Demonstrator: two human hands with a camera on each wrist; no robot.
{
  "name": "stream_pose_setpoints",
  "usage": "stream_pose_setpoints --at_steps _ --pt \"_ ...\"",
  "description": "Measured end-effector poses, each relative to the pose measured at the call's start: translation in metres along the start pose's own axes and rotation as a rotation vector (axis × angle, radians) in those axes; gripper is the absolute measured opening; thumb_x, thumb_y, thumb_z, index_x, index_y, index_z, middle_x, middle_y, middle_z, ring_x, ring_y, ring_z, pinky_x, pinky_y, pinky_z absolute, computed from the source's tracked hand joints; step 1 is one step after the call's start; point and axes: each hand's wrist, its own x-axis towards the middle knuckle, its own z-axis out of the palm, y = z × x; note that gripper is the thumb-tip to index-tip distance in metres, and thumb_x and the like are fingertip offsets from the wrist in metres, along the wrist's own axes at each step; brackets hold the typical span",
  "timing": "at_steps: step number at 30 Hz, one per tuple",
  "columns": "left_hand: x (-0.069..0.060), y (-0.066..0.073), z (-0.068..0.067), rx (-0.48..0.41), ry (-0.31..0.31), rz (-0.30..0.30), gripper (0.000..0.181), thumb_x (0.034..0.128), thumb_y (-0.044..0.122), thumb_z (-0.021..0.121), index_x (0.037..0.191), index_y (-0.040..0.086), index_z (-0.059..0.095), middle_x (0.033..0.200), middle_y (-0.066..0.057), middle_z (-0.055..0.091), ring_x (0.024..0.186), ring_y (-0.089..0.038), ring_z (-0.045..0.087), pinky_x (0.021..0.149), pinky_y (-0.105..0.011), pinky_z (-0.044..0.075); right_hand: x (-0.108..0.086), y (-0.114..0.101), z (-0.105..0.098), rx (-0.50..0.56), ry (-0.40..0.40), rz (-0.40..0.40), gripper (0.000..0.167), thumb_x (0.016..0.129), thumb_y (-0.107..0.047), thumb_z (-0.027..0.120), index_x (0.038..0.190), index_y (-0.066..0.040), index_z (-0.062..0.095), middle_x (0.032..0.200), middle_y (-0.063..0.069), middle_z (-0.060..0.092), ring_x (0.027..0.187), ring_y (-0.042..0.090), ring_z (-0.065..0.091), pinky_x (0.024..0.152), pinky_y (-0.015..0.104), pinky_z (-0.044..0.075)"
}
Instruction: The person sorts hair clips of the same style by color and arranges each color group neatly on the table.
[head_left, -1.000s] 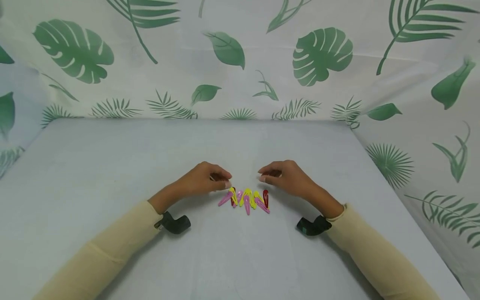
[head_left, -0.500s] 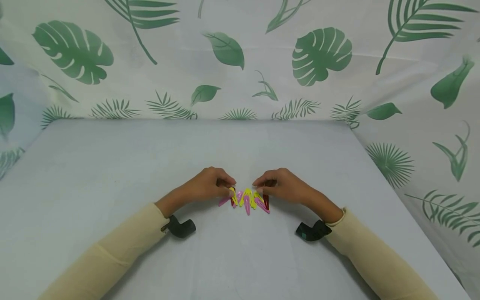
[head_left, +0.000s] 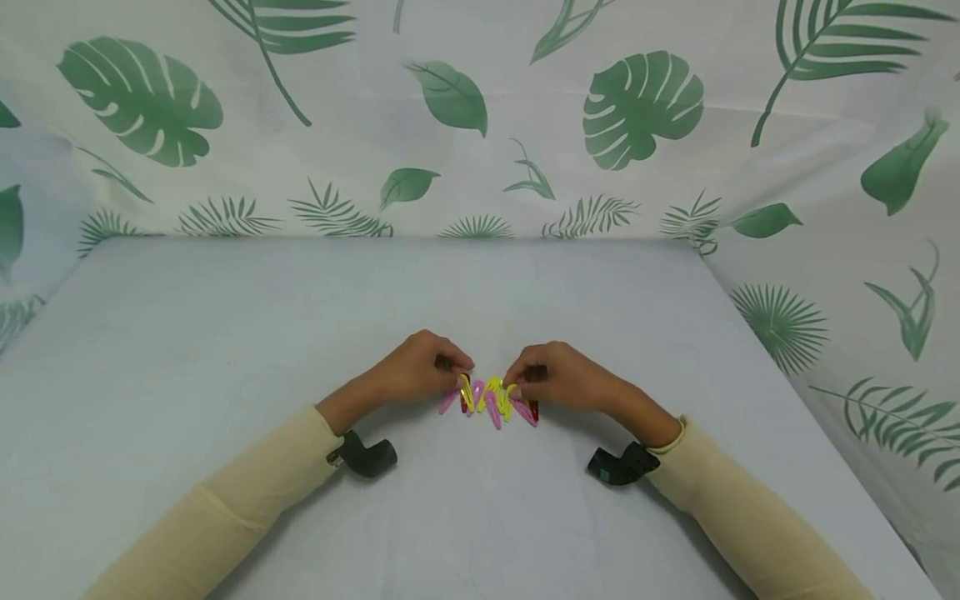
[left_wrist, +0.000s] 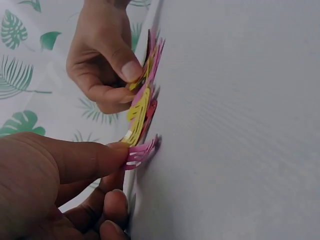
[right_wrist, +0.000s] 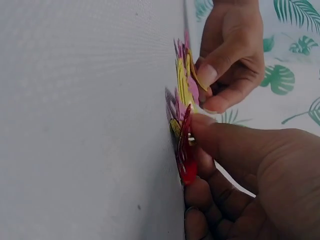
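A small cluster of snap hair clips in pink, yellow and red lies on the white table. At its left end my left hand [head_left: 420,367] pinches a yellow hair clip [head_left: 467,393] between thumb and fingertips, beside a pink clip [left_wrist: 142,154]. My right hand [head_left: 566,375] pinches another yellow hair clip [head_left: 509,404] at the right end; its thumb hides part of it. Close by that hand is a red clip [right_wrist: 187,167]. Between the hands lies a pink clip [head_left: 492,411] over yellow ones. Some clips overlap and partly hide each other.
The white-covered table [head_left: 480,517] spreads all round the clips. Behind it and at the right hangs a leaf-print cloth [head_left: 525,108]. A dark wrist-worn device [head_left: 367,457] sits on the left wrist, a similar device [head_left: 622,465] on the right.
Both hands have come down and inward from above the cluster to its two ends. Each now pinches a yellow hair clip; the clips have shifted only slightly.
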Motion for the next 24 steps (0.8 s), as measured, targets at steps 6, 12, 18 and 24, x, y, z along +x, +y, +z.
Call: stream_pose_setpoints --at_steps 6,12,18,24 --pt "0.0007 0.0051 -0.002 -0.032 -0.024 -0.032 0.019 0.0861 0.001 0.069 0.105 0.001 0.074 0.091 -0.001 0.07 0.085 -0.013 0.059 0.077 -0.027 0.05 0.0009 0.0012 -0.0009 0.038 -0.008 0.006 0.004 0.09 -0.005 0.068 0.093 -0.005 0.07 0.085 -0.001 0.068 0.073 0.015 0.06 0.068 0.028 0.05" --pt "0.0006 0.0089 -0.0025 -0.019 -0.061 -0.057 0.011 0.0878 0.004 0.069 0.096 0.005 0.076 0.089 0.001 0.07 0.082 -0.014 0.057 0.072 -0.027 0.049 0.0019 0.0019 -0.0006 0.092 -0.005 0.012 0.003 0.09 -0.006 0.069 0.092 -0.004 0.07 0.085 0.001 0.068 0.072 0.017 0.059 0.066 0.029 0.05" --pt "0.0008 0.0082 -0.0046 -0.003 -0.091 -0.026 0.008 0.0894 0.007 0.069 0.095 0.006 0.075 0.087 0.003 0.069 0.082 -0.012 0.058 0.075 -0.027 0.048 0.002 0.0025 0.0 0.096 0.015 0.016 0.003 0.09 -0.008 0.069 0.092 -0.005 0.07 0.083 0.001 0.068 0.071 0.018 0.059 0.064 0.029 0.049" --pt "0.0011 0.0086 -0.0049 -0.034 -0.102 -0.038 0.017 0.0891 0.0 0.065 0.104 0.003 0.074 0.095 -0.001 0.069 0.087 -0.015 0.058 0.081 -0.027 0.049 0.0025 0.0043 0.0007 0.107 0.064 0.044 0.005 0.089 -0.006 0.069 0.094 -0.005 0.072 0.084 0.002 0.068 0.073 0.018 0.058 0.065 0.028 0.048"
